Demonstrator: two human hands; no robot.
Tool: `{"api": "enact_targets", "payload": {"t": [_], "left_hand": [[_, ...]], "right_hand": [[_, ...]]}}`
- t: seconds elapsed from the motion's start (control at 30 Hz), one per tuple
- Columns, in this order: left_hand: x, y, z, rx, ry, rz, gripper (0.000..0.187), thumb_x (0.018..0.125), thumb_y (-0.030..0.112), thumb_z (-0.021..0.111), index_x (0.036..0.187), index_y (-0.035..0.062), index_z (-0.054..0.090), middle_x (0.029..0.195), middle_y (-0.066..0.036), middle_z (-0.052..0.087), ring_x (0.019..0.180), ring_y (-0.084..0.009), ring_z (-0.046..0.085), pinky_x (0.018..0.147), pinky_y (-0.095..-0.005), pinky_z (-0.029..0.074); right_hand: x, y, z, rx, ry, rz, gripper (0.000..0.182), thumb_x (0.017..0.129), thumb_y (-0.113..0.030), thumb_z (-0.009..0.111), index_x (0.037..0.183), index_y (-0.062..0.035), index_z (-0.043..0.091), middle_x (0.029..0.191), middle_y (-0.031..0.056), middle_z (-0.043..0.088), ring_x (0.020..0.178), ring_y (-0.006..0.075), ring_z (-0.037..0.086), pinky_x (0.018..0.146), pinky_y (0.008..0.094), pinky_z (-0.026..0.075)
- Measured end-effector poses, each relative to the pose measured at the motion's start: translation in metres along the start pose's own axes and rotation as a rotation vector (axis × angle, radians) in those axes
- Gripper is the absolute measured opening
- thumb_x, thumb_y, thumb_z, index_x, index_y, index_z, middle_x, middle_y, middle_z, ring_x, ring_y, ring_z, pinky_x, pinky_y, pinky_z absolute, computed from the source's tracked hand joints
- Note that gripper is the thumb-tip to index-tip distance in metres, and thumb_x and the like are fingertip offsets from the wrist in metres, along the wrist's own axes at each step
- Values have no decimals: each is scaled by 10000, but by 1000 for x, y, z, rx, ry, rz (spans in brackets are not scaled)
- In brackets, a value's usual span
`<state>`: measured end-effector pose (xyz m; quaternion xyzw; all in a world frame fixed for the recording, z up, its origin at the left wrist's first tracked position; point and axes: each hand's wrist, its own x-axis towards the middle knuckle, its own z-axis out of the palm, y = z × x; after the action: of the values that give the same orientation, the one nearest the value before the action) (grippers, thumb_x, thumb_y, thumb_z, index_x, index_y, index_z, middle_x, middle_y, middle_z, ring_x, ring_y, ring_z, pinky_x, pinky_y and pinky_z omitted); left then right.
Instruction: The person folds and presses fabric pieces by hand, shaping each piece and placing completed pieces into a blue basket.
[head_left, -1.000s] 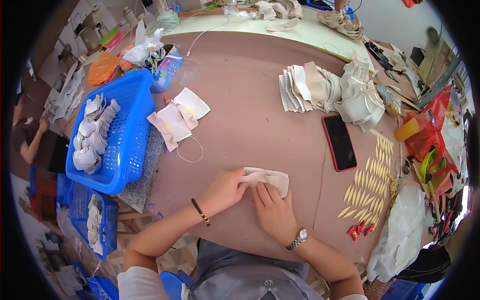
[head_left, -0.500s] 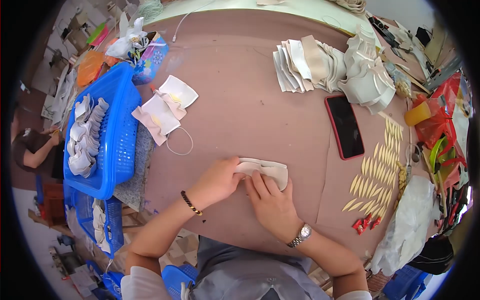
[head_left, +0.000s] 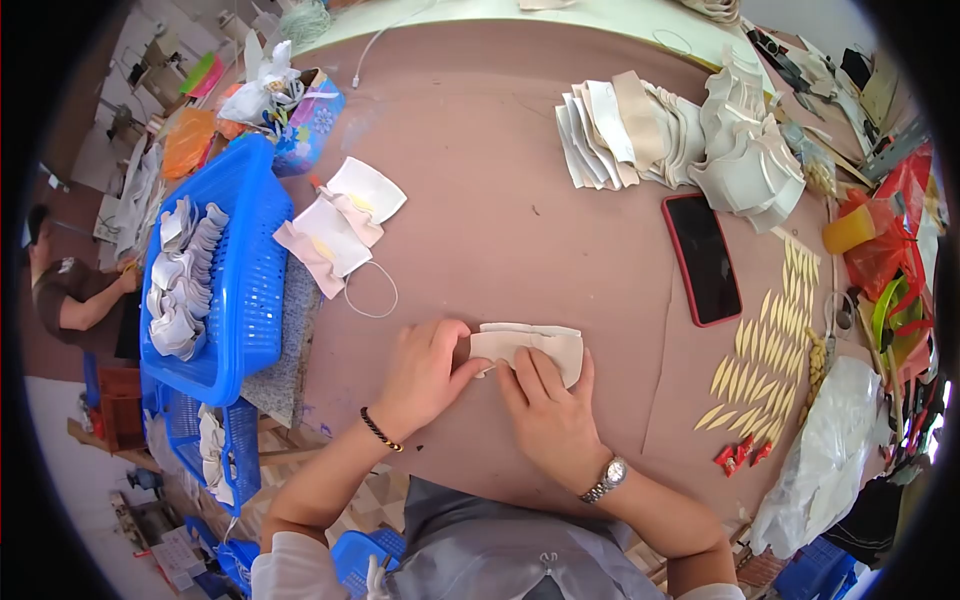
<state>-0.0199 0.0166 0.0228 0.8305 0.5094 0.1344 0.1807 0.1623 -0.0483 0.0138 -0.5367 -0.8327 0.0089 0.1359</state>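
A folded, layered piece of pale beige padded material (head_left: 535,342) lies on the table in front of me. My left hand (head_left: 428,368) is at its left end, with the thumb near the lower left corner and the index finger apart from the thumb. My right hand (head_left: 552,405) rests over the piece's lower part, fingers spread and lying on it, the outermost finger along its right edge. The undersides of my fingertips are hidden. Two similar beige-white pieces (head_left: 327,240) with yellow patches and a thin white loop lie farther off to the left.
Blue baskets (head_left: 262,290) of white pieces stand left. At the back right are stacked beige-white pieces (head_left: 660,125). A red-cased phone (head_left: 703,262), yellow leaf-shaped pieces (head_left: 765,345) in rows and small red packets (head_left: 742,455) lie right. Another person (head_left: 80,300) sits far left.
My left hand's thumb and index finger have parted at the piece's left end. More of the piece's top face shows. My right hand stays on it. The whole view has shifted slightly.
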Motion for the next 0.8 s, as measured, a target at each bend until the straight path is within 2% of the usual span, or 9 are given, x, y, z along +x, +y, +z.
{"api": "enact_targets", "payload": {"t": [0.03, 0.1, 0.23, 0.33, 0.4, 0.43, 0.5, 0.63, 0.8], "left_hand": [[-1, -2, 2, 8, 11, 6, 312, 762, 187, 712, 973, 58, 521, 978, -104, 601, 825, -278, 569, 742, -381, 438], [-1, -3, 8, 12, 247, 185, 329, 770, 160, 701, 1027, 61, 522, 1161, -123, 526, 903, -290, 544, 776, -393, 429], [1, -13, 10, -121, 119, 288, 312, 767, 136, 694, 1037, 70, 552, 1240, -132, 475, 966, -309, 527, 802, -408, 436], [1, 1, 1, -101, 7, 533, 321, 730, 157, 714, 1018, 86, 591, 1249, -128, 481, 1067, -317, 503, 858, -426, 435], [-8, 21, -6, -290, -179, 679, 380, 681, 192, 741, 1021, 78, 616, 1247, -120, 490, 1163, -298, 459, 924, -425, 414], [-11, 26, -6, -292, -170, 691, 380, 681, 192, 741, 1021, 78, 616, 1247, -120, 490, 1163, -298, 459, 924, -425, 414], [-13, 33, -5, -259, -301, 731, 442, 672, 193, 759, 1068, 74, 604, 1230, -85, 519, 1184, -281, 461, 939, -414, 413], [1, 29, 17, -274, -263, 754, 485, 643, 131, 740, 1103, 66, 600, 1198, -72, 546, 1177, -273, 454, 951, -402, 410], [12, 24, 44, -375, -116, 622, 381, 646, -58, 644, 996, 93, 665, 1045, -15, 635, 1068, -253, 512, 911, -363, 435]], "right_hand": [[0, 0, 0, -4, 14, -3, 379, 800, -174, 522, 1158, -62, 578, 1186, 89, 485, 1120, 199, 461, 844, 552, 386], [-3, 1, 4, 71, 16, 4, 360, 801, -167, 540, 1141, -57, 579, 1179, 92, 496, 1130, 201, 473, 858, 492, 400], [-5, 5, 2, 114, 47, 15, 341, 787, -137, 576, 1116, -47, 584, 1189, 86, 509, 1150, 209, 477, 852, 404, 418], [-11, 22, -12, 409, 80, -1, 287, 776, -56, 616, 1059, -13, 598, 1089, 92, 567, 1035, 221, 560, 780, 330, 456], [-20, 35, -11, 996, 19, 101, 261, 757, 24, 629, 1017, 5, 611, 954, 110, 600, 860, 213, 617, 677, 294, 485], [-24, 41, -12, 982, 25, 100, 261, 757, 24, 629, 1017, 5, 611, 954, 110, 600, 860, 213, 617, 677, 294, 485], [-30, 50, -14, 1358, -127, 322, 144, 764, -20, 614, 905, 7, 604, 855, 149, 627, 831, 292, 641, 735, 372, 519], [-10, 67, -21, 1015, -186, 346, 155, 749, -42, 631, 897, -8, 597, 873, 138, 609, 801, 286, 630, 717, 362, 515], [16, 77, -24, 468, -221, 25, 198, 707, -151, 693, 840, -59, 578, 897, 72, 543, 897, 270, 565, 787, 383, 456]]}}
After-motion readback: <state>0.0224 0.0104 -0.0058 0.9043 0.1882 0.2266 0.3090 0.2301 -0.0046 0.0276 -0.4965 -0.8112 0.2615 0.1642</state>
